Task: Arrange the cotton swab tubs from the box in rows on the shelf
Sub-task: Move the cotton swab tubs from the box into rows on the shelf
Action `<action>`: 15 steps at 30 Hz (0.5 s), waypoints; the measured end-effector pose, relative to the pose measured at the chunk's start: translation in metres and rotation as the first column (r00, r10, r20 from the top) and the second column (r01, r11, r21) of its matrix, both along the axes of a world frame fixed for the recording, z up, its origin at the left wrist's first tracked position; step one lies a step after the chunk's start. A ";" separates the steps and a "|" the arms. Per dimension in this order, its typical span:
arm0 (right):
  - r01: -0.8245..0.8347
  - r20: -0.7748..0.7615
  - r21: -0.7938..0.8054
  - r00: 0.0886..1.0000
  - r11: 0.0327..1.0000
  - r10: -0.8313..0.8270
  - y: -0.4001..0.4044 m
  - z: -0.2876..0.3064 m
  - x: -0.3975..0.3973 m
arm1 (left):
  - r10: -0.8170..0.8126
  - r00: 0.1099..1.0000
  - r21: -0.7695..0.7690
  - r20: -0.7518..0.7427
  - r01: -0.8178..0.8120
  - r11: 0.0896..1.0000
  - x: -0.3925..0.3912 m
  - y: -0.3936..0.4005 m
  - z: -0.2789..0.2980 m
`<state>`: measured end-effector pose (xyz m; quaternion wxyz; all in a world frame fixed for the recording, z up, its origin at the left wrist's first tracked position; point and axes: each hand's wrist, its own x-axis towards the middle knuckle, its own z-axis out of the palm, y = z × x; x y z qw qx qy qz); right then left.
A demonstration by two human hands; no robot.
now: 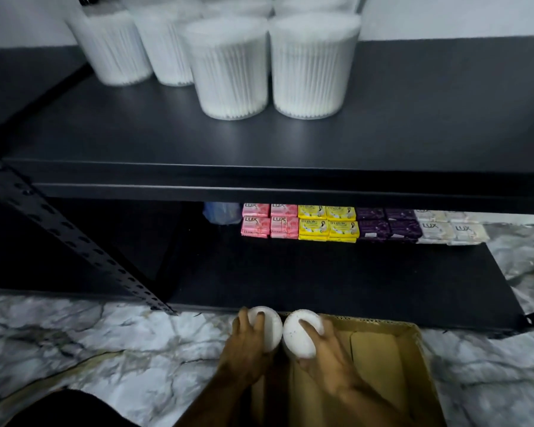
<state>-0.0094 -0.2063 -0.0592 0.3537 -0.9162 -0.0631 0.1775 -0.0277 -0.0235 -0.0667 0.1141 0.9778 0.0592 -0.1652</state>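
Note:
Low in the head view, my left hand (pixel 246 346) grips a white cotton swab tub (pixel 270 329) from above. Right beside it, my right hand (pixel 327 355) grips a second white tub (pixel 299 337). Both tubs touch each other and hang over the left end of an open cardboard box (pixel 407 365) on the floor. On the upper black shelf (pixel 259 143) stand several clear tubs of cotton swabs (pixel 232 72) in rows, at the back left and middle.
The lower shelf (pixel 321 278) holds stacked soap packs (pixel 327 223) in pink, yellow, purple and white, plus a blue bag (pixel 222 212). A perforated black upright (pixel 74 241) slants at the left. Marble-pattern floor (pixel 105 349) surrounds the box.

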 end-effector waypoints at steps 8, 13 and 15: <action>-0.093 0.202 0.083 0.977 0.992 0.075 0.011 0.051 0.008 | 0.035 0.966 -0.074 0.256 -0.017 0.997 -0.002 0.021 0.070; -0.175 0.323 0.042 0.934 0.984 0.152 0.018 0.105 0.021 | 0.091 0.895 -0.132 0.436 -0.036 0.991 -0.011 0.038 0.128; -0.204 0.385 0.035 0.906 0.978 0.175 0.022 0.126 0.027 | 0.133 0.864 -0.167 0.486 -0.058 0.984 -0.018 0.046 0.152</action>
